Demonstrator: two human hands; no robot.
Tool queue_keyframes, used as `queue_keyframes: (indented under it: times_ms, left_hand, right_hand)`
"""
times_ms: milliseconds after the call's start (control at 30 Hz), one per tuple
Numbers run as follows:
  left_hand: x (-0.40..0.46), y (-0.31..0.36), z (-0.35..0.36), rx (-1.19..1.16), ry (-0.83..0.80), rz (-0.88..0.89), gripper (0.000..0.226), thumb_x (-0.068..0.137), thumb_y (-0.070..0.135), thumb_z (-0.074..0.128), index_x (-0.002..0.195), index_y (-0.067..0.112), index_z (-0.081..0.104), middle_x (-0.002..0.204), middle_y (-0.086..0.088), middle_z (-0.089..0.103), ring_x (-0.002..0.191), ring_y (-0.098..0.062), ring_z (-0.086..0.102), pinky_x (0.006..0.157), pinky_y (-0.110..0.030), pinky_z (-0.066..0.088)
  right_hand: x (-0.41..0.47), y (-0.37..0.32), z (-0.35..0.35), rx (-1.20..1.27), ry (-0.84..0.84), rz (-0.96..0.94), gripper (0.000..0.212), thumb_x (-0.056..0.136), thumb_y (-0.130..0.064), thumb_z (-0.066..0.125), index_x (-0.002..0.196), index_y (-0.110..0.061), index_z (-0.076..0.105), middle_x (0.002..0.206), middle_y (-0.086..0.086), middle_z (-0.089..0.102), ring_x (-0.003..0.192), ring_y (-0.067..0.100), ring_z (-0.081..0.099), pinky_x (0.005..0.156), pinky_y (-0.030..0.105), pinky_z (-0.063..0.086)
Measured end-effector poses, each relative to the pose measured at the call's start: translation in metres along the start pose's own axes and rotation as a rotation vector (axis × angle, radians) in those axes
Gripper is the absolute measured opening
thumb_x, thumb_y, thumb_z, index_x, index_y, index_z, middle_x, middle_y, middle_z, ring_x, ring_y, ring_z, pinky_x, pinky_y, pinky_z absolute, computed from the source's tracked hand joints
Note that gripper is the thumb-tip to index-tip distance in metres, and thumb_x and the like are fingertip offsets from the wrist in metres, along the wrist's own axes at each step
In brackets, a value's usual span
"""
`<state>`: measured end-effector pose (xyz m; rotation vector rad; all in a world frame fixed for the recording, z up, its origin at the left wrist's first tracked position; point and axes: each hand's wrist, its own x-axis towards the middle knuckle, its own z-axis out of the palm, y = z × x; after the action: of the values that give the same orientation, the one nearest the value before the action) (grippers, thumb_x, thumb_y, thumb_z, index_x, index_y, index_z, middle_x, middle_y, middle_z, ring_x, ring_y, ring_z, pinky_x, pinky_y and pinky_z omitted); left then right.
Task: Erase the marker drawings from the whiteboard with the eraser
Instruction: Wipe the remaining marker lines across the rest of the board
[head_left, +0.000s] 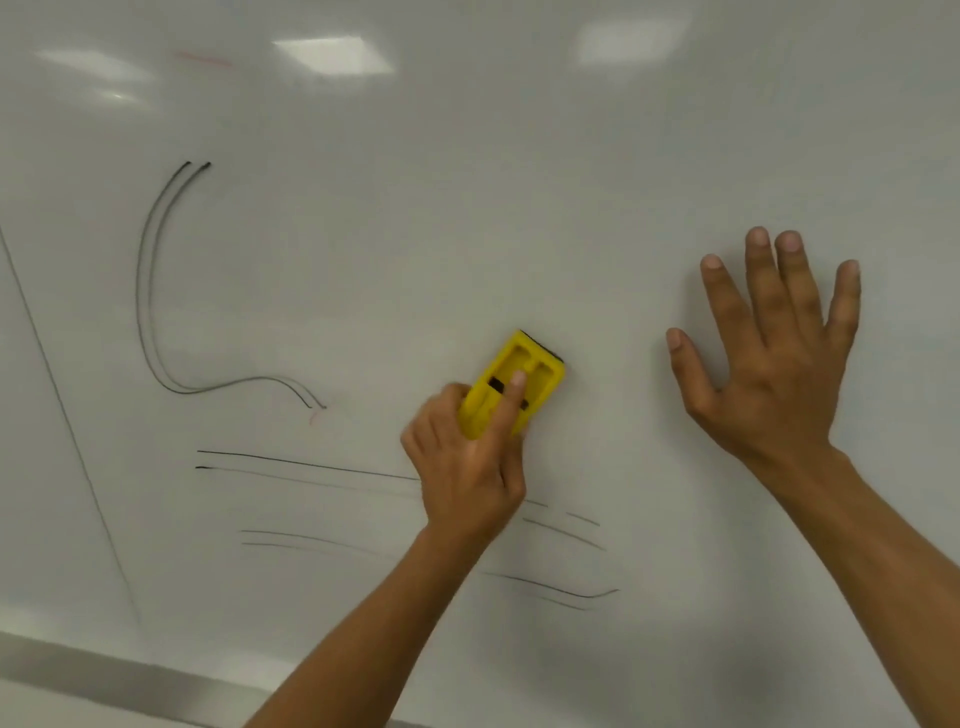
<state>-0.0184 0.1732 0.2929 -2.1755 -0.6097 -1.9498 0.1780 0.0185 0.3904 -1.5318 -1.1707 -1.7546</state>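
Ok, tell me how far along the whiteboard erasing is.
Partly done. The whiteboard around the right hand, which lies flat on it, shows no marks. In hand: the left hand grips the yellow eraser against the board. Left: the double curved line at upper left, the paired horizontal lines below it, and the fainter strokes at lower right.

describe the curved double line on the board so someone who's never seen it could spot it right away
On the whiteboard, look left of the left hand gripping the yellow eraser. The curved double line drops from two dark tips and sweeps right along its bottom. Unlike the nearly straight line pairs below it, it bends like a tall hook.
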Motion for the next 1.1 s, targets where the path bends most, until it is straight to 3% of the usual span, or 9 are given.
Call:
queue_keyframes:
  times_ms: [133,300,400,500,700,767,867,1100]
  left_hand:
    - [-0.086,0.002,0.018,0.047,-0.184,0.322,0.071,0.082,0.022,0.061,0.146,0.042,0.038,0.124,-0.016,0.045,0.104,-0.035,0.049,0.084,-0.045,0.033]
    - [-0.176,0.007,0.031,0.149,-0.307,0.387,0.068,0.089,0.010,0.049,0.144,0.048,0.040,0.124,-0.012,0.044,0.106,-0.032,0.047,0.088,-0.046,0.033]
    - [-0.191,0.007,0.030,0.165,-0.313,0.375,0.074,0.084,0.006,0.052,0.143,0.049,0.041,0.123,-0.009,0.043,0.107,-0.029,0.047,0.090,-0.043,0.032]
    - [-0.172,0.015,0.023,0.087,-0.259,0.221,0.069,0.086,0.014,0.055,0.144,0.046,0.037,0.123,-0.010,0.042,0.108,-0.031,0.046,0.091,-0.045,0.032]
    - [-0.072,0.022,0.013,-0.071,-0.010,-0.390,0.053,0.094,0.034,0.052,0.143,0.033,0.034,0.120,-0.023,0.050,0.108,-0.035,0.044,0.091,-0.046,0.032]
    - [-0.060,0.024,0.012,-0.080,0.024,-0.491,0.053,0.095,0.036,0.051,0.145,0.032,0.032,0.123,-0.024,0.049,0.111,-0.035,0.042,0.094,-0.047,0.031]
    - [-0.085,0.029,0.016,-0.092,-0.031,-0.355,0.054,0.094,0.033,0.053,0.144,0.031,0.033,0.119,-0.024,0.050,0.107,-0.036,0.045,0.090,-0.046,0.033]
    - [-0.224,0.048,0.036,0.083,-0.422,0.178,0.070,0.088,0.014,0.052,0.148,0.045,0.034,0.121,-0.012,0.041,0.104,-0.033,0.047,0.090,-0.046,0.034]
  right_hand:
    - [-0.017,-0.002,0.000,0.014,-0.038,0.003,0.060,0.099,-0.040,0.054,0.150,-0.010,0.041,0.157,0.019,0.034,0.147,0.034,0.028,0.116,0.066,0.019]
    - [-0.038,-0.017,-0.002,0.051,-0.081,-0.030,0.060,0.099,-0.040,0.055,0.149,-0.010,0.043,0.156,0.019,0.035,0.147,0.033,0.028,0.117,0.064,0.019]
    - [-0.044,-0.015,-0.002,0.059,-0.089,-0.041,0.062,0.099,-0.040,0.055,0.151,-0.010,0.040,0.157,0.018,0.032,0.148,0.033,0.026,0.119,0.062,0.018]
    - [-0.047,-0.004,-0.001,0.036,-0.094,-0.039,0.064,0.099,-0.041,0.054,0.152,-0.010,0.036,0.158,0.018,0.031,0.148,0.034,0.025,0.119,0.060,0.018]
    - [-0.054,0.006,0.001,0.018,-0.118,-0.072,0.064,0.100,-0.041,0.052,0.153,-0.011,0.034,0.158,0.019,0.030,0.150,0.030,0.019,0.121,0.057,0.013]
    - [-0.054,0.005,0.001,0.018,-0.115,-0.069,0.064,0.100,-0.041,0.051,0.154,-0.010,0.033,0.158,0.019,0.030,0.149,0.030,0.019,0.121,0.057,0.012]
    - [-0.055,0.003,0.002,0.026,-0.119,-0.061,0.064,0.101,-0.040,0.050,0.154,-0.010,0.032,0.158,0.020,0.030,0.149,0.031,0.020,0.121,0.057,0.011]
    - [-0.055,0.003,0.003,0.025,-0.112,-0.070,0.064,0.101,-0.040,0.050,0.155,-0.011,0.030,0.157,0.021,0.031,0.149,0.030,0.018,0.121,0.057,0.011]
